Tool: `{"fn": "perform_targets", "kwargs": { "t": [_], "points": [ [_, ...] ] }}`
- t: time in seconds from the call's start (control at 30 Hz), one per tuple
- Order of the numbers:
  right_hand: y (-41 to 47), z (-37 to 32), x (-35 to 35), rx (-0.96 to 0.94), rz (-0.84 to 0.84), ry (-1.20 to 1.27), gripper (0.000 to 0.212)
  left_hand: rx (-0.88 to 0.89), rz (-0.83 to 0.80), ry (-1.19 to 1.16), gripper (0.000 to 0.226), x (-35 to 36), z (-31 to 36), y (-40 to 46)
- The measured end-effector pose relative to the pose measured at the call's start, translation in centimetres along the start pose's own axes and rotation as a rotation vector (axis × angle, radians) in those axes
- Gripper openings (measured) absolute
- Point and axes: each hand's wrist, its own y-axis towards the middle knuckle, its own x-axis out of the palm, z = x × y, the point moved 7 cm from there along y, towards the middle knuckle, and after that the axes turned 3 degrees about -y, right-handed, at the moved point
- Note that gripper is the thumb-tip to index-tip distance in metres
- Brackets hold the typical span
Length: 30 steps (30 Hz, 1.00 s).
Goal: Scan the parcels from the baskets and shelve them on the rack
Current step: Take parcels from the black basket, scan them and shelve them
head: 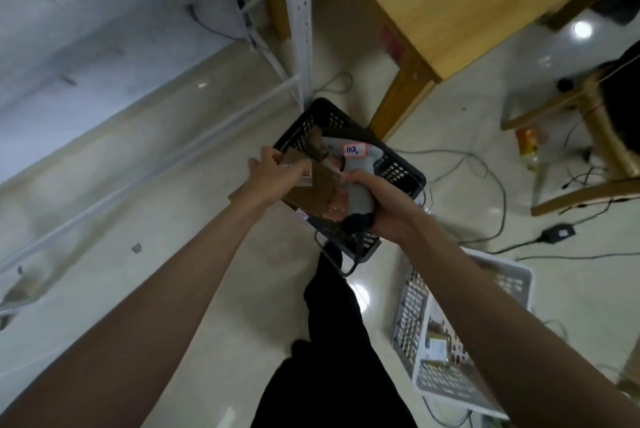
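— While the left hand (273, 173) is gripping a flat brown cardboard parcel (313, 185) over the dark basket (401, 171), how far is this getting?

— I'm judging it mid-scan: the right hand (384, 205) is clenching the grey plastic scanner (349, 164) by its handle, muzzle right beside the parcel's white label.

— And shelving?

— Not yet happening. The white metal rack (299, 22) is standing just beyond the basket, and more parcels are waiting in the white perforated basket (415, 303).
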Motion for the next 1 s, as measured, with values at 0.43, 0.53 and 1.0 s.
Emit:
{"fn": "perform_targets", "kwargs": {
  "t": [0.43, 0.53, 1.0],
  "points": [
    [-16.5, 2.5, 22.3, -0.393, -0.182, -0.64, 0.027, 0.121, 0.318, -0.706, 0.054, -19.0, -5.3, -24.2],
    [-20.7, 3.4, 27.3, -0.488, -0.245, -0.702, 0.025, 0.235, 0.29, -0.794, 0.057, -22.4, -7.0, -31.2],
    [-35.1, 5.4, 46.1, -0.774, -0.56, -0.89, 0.029, 0.566, 0.592, -0.954, 0.051, -34.7, -11.4, -53.4]
  ]
}}
